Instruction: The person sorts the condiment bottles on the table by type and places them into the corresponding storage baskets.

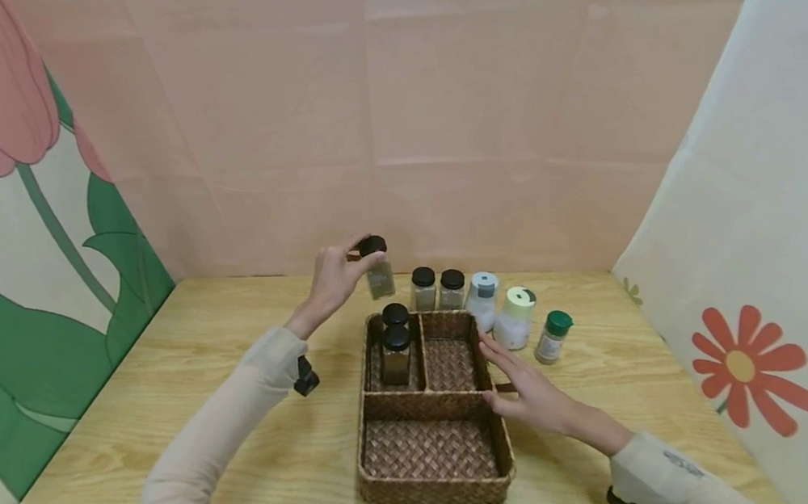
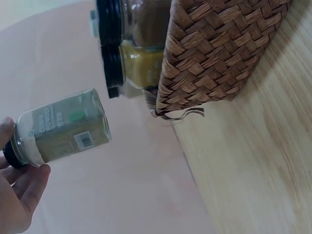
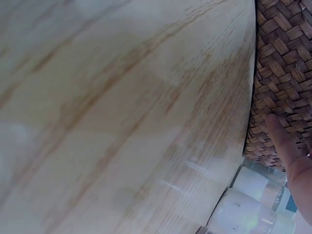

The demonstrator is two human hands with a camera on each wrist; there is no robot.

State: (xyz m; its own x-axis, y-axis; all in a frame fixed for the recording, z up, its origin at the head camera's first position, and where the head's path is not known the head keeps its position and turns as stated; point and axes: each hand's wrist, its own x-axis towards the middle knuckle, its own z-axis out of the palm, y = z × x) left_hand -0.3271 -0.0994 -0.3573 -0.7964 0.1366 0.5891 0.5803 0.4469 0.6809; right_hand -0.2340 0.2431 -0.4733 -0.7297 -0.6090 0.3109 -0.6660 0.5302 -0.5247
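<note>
My left hand [image 1: 337, 280] pinches a spice jar [image 1: 381, 281] by its black lid, tilted and raised behind the basket's left side. In the left wrist view this jar [image 2: 63, 127] is clear, with a printed label, barcode and greenish-brown powder. A woven brown basket [image 1: 434, 492] with three compartments stands in the middle of the table. Two black-lidded jars [image 1: 395, 361] sit in its back left compartment; one shows yellow contents in the left wrist view. My right hand [image 1: 532, 394] rests against the basket's right side, fingers along the wall, a fingertip [image 3: 274, 122] on the weave.
Behind the basket stand two black-lidded jars [image 1: 423, 290], a white bottle with a pale blue lid [image 1: 482, 300] and one with a yellow lid [image 1: 514, 323]. A green-lidded shaker [image 1: 552, 339] is farther right. A pink backdrop [image 1: 387, 121] rises at the table's back edge.
</note>
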